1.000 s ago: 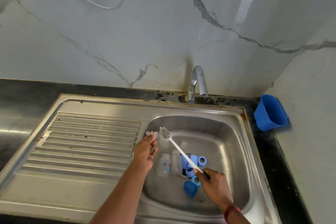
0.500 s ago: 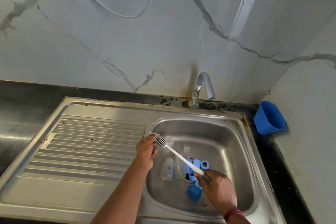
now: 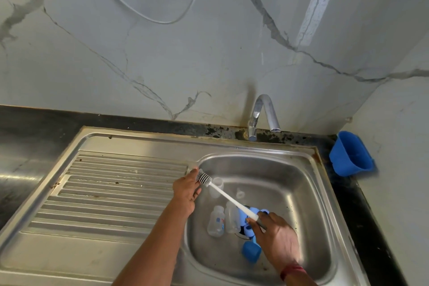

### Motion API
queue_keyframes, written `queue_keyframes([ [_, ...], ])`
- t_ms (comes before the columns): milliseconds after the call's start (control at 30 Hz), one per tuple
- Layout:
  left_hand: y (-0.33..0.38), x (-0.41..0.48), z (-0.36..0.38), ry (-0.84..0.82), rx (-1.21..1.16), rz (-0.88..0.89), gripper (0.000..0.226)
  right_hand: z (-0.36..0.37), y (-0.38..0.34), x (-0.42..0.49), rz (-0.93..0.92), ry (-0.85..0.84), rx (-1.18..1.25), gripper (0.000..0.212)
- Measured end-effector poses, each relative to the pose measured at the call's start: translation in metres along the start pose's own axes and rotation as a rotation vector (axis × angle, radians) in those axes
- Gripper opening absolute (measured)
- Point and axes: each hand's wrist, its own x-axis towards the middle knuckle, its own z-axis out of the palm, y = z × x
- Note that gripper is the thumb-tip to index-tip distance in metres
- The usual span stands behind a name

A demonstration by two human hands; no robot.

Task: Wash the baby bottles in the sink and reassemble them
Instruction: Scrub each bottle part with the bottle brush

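Nearest the camera, low in the sink (image 3: 301, 181) basin: right grip (image 3: 276, 239), red band (image 3: 292, 270) at the wrist, fingers curled round the grey end of a white bottle brush (image 3: 228, 197). Handle slanting up and left from this grip, across the basin, to the bristle head at the left grip (image 3: 186, 189).

Just below the right grip, on the basin floor: a blue cap (image 3: 251, 252). Under the same grip's fingertips, over the drain: a cluster of blue rings (image 3: 249, 227). Just left of that grip, side by side and lying down: two clear baby bottles (image 3: 216, 220), one with red and blue print.

Further up, under the brush handle, between the two grips: a third clear bottle (image 3: 217, 187), seemingly upright, and just right of it a small clear teat (image 3: 240, 193).

Left grip at the basin's left rim, fingers curled beside the bristles, something small and pale at the fingertips; too small to tell whether pinched or merely touched. Left of this grip: the ribbed draining board (image 3: 116, 193).

Beyond both grips, at the back rim: a chrome tap (image 3: 262, 114). Well to the right of the right grip, on the black bench (image 3: 34, 123) against the wall: a blue tub (image 3: 350, 154), tipped, mouth toward the camera. Furthest back: veined marble wall (image 3: 162, 65) with a loop of white cable (image 3: 160, 22).
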Motion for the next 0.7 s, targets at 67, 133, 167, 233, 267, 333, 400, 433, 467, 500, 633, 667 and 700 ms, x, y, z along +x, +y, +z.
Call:
queue_keyframes([
  [67, -0.001, 0.003, 0.000, -0.048, 0.031, 0.031, 0.018, -0.001, 0.000, 0.002, 0.023, -0.081, 0.015, 0.021],
  [133, -0.001, 0.003, 0.000, -0.094, 0.047, 0.050, 0.015, -0.001, 0.001, 0.005, 0.063, -0.136, 0.044, 0.031],
  [167, -0.002, 0.002, 0.000, -0.110, 0.052, 0.053, 0.015, -0.001, 0.001, 0.007, 0.078, -0.165, 0.085, 0.036],
  [233, -0.002, 0.003, -0.001, -0.142, 0.052, 0.050, 0.015, -0.001, 0.001, 0.011, 0.108, -0.272, 0.262, 0.041],
  [267, -0.003, 0.003, -0.002, -0.154, 0.046, 0.047, 0.016, -0.003, 0.001, 0.014, 0.149, -0.341, 0.370, 0.043],
  [333, -0.003, 0.003, -0.005, -0.168, 0.024, 0.045, 0.019, -0.004, 0.001, 0.018, 0.228, -0.453, 0.525, 0.043],
  [400, -0.003, 0.002, -0.006, -0.161, 0.003, 0.049, 0.019, 0.000, 0.005, 0.020, 0.253, -0.475, 0.567, 0.030],
  [433, -0.004, 0.002, -0.006, -0.153, -0.006, 0.055, 0.019, 0.003, 0.007, 0.021, 0.256, -0.457, 0.566, 0.025],
  [467, -0.004, 0.002, -0.006, -0.140, -0.013, 0.063, 0.019, 0.005, 0.008, 0.022, 0.252, -0.426, 0.557, 0.030],
  [500, -0.004, 0.001, -0.005, -0.126, -0.018, 0.072, 0.019, 0.007, 0.009, 0.022, 0.246, -0.388, 0.554, 0.035],
  [633, -0.006, -0.001, -0.004, -0.075, -0.038, 0.118, 0.018, 0.009, 0.009, 0.020, 0.119, -0.261, 0.414, 0.035],
  [667, -0.007, -0.002, -0.003, -0.080, -0.036, 0.136, 0.018, 0.007, 0.007, 0.019, 0.086, -0.251, 0.352, 0.034],
  [700, -0.007, -0.004, -0.003, -0.087, -0.033, 0.156, 0.017, 0.006, 0.006, 0.018, 0.074, -0.259, 0.318, 0.036],
])
